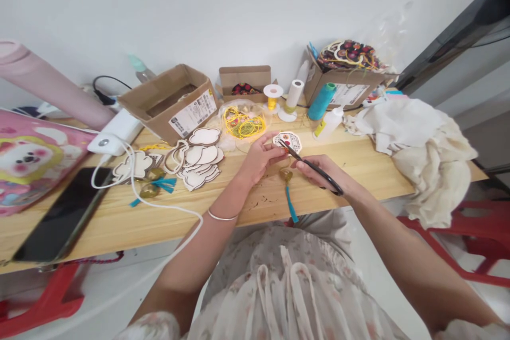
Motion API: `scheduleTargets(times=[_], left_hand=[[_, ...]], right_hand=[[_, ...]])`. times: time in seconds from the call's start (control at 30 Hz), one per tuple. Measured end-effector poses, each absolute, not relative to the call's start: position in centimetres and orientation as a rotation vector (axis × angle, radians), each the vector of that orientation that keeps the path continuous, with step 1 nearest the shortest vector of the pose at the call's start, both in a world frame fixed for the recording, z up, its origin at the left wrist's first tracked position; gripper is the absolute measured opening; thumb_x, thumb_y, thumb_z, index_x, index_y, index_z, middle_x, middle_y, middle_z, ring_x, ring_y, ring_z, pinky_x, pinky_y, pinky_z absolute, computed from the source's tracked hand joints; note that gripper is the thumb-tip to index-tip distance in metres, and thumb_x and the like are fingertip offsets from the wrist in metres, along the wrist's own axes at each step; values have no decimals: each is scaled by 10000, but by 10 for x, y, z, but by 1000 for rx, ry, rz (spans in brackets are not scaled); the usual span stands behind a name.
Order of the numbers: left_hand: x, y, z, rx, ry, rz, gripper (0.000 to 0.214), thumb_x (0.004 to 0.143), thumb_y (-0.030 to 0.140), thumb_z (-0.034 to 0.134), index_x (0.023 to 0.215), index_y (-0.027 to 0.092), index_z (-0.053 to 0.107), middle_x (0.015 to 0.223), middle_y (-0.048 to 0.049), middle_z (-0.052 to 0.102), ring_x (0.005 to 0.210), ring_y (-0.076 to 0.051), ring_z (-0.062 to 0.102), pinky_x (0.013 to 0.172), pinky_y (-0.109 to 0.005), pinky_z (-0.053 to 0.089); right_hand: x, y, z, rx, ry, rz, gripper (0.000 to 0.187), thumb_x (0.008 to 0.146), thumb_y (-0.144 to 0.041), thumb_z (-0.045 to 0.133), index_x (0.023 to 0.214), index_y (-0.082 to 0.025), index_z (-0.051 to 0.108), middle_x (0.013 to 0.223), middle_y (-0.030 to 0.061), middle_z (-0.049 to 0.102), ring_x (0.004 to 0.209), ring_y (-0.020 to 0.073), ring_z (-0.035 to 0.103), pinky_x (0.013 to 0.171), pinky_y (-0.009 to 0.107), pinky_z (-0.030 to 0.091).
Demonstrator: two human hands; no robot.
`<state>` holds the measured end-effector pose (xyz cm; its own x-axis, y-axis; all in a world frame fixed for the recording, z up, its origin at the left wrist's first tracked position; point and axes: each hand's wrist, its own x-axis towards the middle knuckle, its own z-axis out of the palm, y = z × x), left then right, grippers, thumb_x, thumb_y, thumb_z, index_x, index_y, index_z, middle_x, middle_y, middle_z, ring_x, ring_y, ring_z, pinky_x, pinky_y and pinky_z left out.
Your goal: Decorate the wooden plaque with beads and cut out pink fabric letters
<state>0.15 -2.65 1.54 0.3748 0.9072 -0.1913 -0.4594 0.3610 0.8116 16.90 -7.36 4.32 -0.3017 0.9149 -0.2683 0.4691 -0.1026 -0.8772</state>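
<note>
My right hand (324, 170) grips a pair of black-handled scissors (319, 168), whose tips lie over a small pale octagonal plaque (294, 141) with a dark printed pattern and red spots. At the near left edge of that plaque, the fingers of my left hand (263, 158) are closed on it. Just below hangs a gold-coloured bead (286, 173) with a teal tassel (291, 204) reaching over the table's front edge. Whether the scissor blades are apart is too small to tell.
Left of my hands lie stacked wooden shapes (201, 159), a phone (64, 215) and a white cable (159, 204). Behind are yellow cord (244, 123), a cardboard box (171, 101), a teal thread spool (322, 102) and a white bottle (329, 123). Cream cloth (422, 143) drapes at right.
</note>
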Motion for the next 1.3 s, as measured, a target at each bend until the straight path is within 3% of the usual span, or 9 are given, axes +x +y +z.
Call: scheduleTargets(times=[0.43,0.7,1.03,1.3], left_hand=[[1,-26,14,740,690,992,475,571,45,668,1013,137,517,641,23,642,651,-114,616,800,-349,469],[1,-25,13,726,710,983,489,568,35,662,1023,141,518,634,25,642,646,-111,612,790,-348,474],[0,-24,8,738,691,975,498,579,38,668,1038,153,514,621,38,629,653,-103,610,771,-327,488],[-1,-24,11,748,693,946,526,567,42,677,1051,164,510,611,48,613,642,-102,601,781,-351,483]], right_hand=[[166,-74,46,-1536,-1810,1340,540,695,-697,401,623,-162,433,488,-70,235,435,48,211,429,233,120],[170,-72,38,-1523,-1850,1309,561,738,-663,376,739,-122,521,484,-70,247,430,52,219,432,233,127],[169,-73,39,-1550,-1833,1290,594,705,-693,391,731,-118,538,462,-75,236,420,54,201,428,236,114],[174,-73,51,-1451,-1927,1351,626,717,-701,359,822,-115,549,519,-54,289,475,75,256,448,237,182]])
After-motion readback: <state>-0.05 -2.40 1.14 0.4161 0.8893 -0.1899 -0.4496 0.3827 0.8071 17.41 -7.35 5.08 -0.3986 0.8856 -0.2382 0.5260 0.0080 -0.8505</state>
